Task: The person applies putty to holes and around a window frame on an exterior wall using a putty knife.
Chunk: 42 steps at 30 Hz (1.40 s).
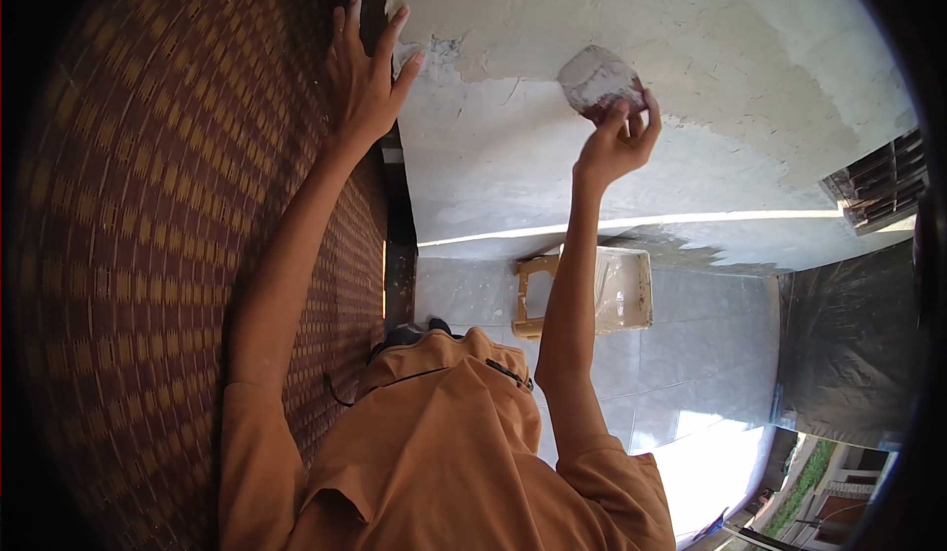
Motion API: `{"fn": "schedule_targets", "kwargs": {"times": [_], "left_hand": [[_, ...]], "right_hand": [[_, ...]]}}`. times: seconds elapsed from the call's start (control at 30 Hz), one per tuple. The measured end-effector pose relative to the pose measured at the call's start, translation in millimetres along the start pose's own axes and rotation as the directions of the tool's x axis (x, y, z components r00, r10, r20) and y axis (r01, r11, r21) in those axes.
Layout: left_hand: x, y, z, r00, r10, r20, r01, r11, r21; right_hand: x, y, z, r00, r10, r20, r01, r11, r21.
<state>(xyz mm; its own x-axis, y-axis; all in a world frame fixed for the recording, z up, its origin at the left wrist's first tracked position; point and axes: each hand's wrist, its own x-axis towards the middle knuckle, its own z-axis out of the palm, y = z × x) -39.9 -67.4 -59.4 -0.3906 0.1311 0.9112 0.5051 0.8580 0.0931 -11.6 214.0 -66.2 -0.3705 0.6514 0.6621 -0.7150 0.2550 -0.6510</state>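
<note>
My right hand [617, 145] is raised and shut on a small white-dusted pad [595, 77] with a reddish-brown edge, which is pressed flat against the white plastered wall [710, 48]. The wall shows patchy lighter and greyer areas around the pad. My left hand [365, 77] is open, its fingers spread. Its palm rests on the brown woven patterned panel [178, 156], right at that panel's edge beside the wall. Both bare forearms reach up from my orange shirt [444, 452].
Below the wall a plaster-stained plastic stool [623, 290] stands on the pale tiled floor [691, 364]. A dark sheet [848, 344] hangs at the right, with a slatted vent [883, 181] above it. Sunlit ground and buildings show at the lower right.
</note>
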Motion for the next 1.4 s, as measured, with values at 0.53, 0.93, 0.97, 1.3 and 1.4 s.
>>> {"fn": "schedule_targets", "kwargs": {"times": [0.53,0.93,0.97,1.3,1.4], "left_hand": [[8,4,2,0.999,0.044,-0.017,-0.044,0.999,0.026],[8,-2,-2,1.0,0.009,-0.029,-0.008,1.0,0.014],[9,0,-1,0.999,0.021,-0.028,-0.021,1.0,0.006],[12,-10,-6,0.998,0.005,-0.059,-0.007,1.0,-0.028],[12,-7,-3,0.998,0.008,-0.057,-0.011,0.999,-0.05]], "right_hand": [[22,-38,-27,0.984,0.069,-0.163,-0.062,0.997,0.045],[11,-48,-15,0.983,0.087,-0.16,-0.092,0.996,-0.021],[0,-51,6,0.997,0.063,0.048,-0.065,0.997,0.052],[25,-59,-4,0.984,0.053,-0.171,-0.049,0.998,0.026],[-13,-52,44,0.981,-0.05,0.187,0.047,0.999,0.018]]}}
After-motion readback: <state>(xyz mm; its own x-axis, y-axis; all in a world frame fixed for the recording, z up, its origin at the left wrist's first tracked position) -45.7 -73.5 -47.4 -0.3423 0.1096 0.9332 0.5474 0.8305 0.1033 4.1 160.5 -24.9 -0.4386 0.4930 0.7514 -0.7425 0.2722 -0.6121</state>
